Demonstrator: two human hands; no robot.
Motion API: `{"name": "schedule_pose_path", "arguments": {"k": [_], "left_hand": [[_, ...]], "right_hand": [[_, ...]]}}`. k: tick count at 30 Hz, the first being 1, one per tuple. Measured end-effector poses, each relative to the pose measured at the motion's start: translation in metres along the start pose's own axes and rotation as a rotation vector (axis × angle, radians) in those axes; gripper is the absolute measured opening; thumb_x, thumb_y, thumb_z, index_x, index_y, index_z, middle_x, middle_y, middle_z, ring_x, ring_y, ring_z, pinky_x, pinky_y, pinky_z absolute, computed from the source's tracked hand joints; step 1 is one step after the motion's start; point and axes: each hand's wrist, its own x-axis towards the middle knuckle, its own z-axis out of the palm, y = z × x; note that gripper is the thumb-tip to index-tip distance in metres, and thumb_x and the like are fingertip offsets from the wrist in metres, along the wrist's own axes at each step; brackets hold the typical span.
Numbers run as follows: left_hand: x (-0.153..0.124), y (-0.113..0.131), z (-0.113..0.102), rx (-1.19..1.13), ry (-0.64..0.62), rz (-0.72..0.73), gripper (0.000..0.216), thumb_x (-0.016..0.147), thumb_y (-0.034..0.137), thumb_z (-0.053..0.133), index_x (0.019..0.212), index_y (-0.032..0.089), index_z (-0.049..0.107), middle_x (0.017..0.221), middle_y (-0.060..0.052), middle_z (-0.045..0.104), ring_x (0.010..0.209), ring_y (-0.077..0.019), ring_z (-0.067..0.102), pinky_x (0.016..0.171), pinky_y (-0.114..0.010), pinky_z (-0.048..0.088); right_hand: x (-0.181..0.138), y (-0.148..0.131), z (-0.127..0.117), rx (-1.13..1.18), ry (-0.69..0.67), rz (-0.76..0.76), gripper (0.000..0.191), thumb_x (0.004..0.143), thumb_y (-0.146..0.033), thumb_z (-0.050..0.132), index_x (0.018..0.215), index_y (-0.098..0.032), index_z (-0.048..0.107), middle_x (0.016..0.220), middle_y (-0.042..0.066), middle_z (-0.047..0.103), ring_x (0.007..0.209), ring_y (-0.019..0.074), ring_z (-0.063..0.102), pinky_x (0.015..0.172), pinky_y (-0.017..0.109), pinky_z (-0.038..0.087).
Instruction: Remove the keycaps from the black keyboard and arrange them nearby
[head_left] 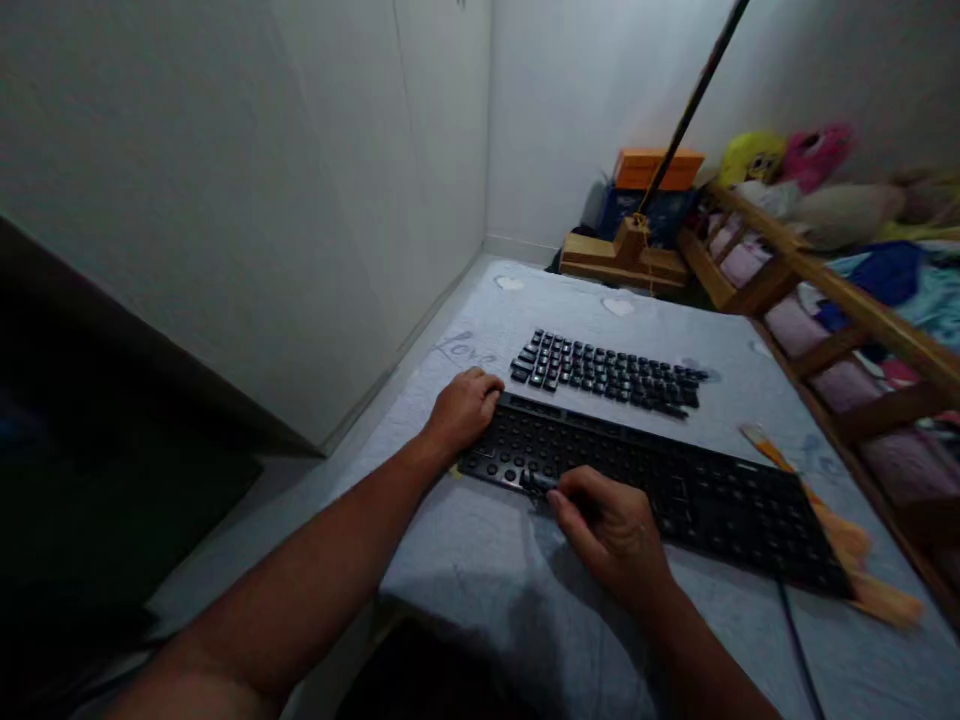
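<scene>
A black keyboard base with its keycaps off lies across a pale grey bedsheet. Behind it, several loose black keycaps are laid out in rows. My left hand grips the keyboard's far left corner with its fingers curled over the edge. My right hand is closed in a pinch at the keyboard's near left edge, holding a small dark piece that looks like a keycap against the frame.
A yellow-handled brush lies to the right of the keyboard, whose cable runs toward me. A wooden bed rail borders the right side, with plush toys and an orange box beyond. White wall stands at left.
</scene>
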Motion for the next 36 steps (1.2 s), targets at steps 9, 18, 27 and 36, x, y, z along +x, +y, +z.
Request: {"name": "schedule_pose_path", "arguments": {"k": [9, 18, 27, 36], "left_hand": [[0.0, -0.002, 0.0, 0.022, 0.008, 0.0, 0.022, 0.09, 0.017, 0.05, 0.099, 0.018, 0.07, 0.099, -0.007, 0.065, 0.099, -0.0222, 0.062, 0.093, -0.035, 0.049], [0.0, -0.001, 0.0, 0.033, 0.015, 0.001, 0.023, 0.09, 0.017, 0.05, 0.101, 0.017, 0.071, 0.101, -0.008, 0.065, 0.1, -0.0233, 0.061, 0.095, -0.037, 0.049], [-0.001, -0.001, -0.001, 0.024, 0.013, 0.003, 0.022, 0.091, 0.018, 0.049, 0.099, 0.017, 0.07, 0.1, -0.008, 0.065, 0.1, -0.0231, 0.061, 0.094, -0.037, 0.049], [0.0, -0.002, -0.001, 0.024, 0.016, 0.006, 0.023, 0.09, 0.018, 0.05, 0.099, 0.018, 0.07, 0.1, -0.007, 0.065, 0.1, -0.0229, 0.061, 0.093, -0.036, 0.049]], "right_hand": [[0.001, 0.002, -0.008, 0.058, -0.056, 0.057, 0.016, 0.087, -0.022, 0.054, 0.072, -0.018, 0.056, 0.058, -0.003, 0.052, 0.052, 0.0097, 0.05, 0.051, 0.021, 0.036], [0.002, 0.008, -0.019, 0.007, -0.063, 0.103, 0.019, 0.087, -0.022, 0.052, 0.068, -0.019, 0.053, 0.055, -0.004, 0.048, 0.05, 0.0089, 0.047, 0.05, 0.021, 0.034], [0.002, 0.003, -0.019, 0.047, -0.086, 0.22, 0.021, 0.085, -0.023, 0.052, 0.065, -0.019, 0.05, 0.054, -0.005, 0.043, 0.049, 0.0085, 0.043, 0.049, 0.022, 0.031], [0.004, 0.01, -0.024, 0.201, -0.142, 0.362, 0.023, 0.089, -0.032, 0.05, 0.069, -0.02, 0.051, 0.057, -0.004, 0.047, 0.053, 0.0108, 0.045, 0.051, 0.023, 0.034]]}}
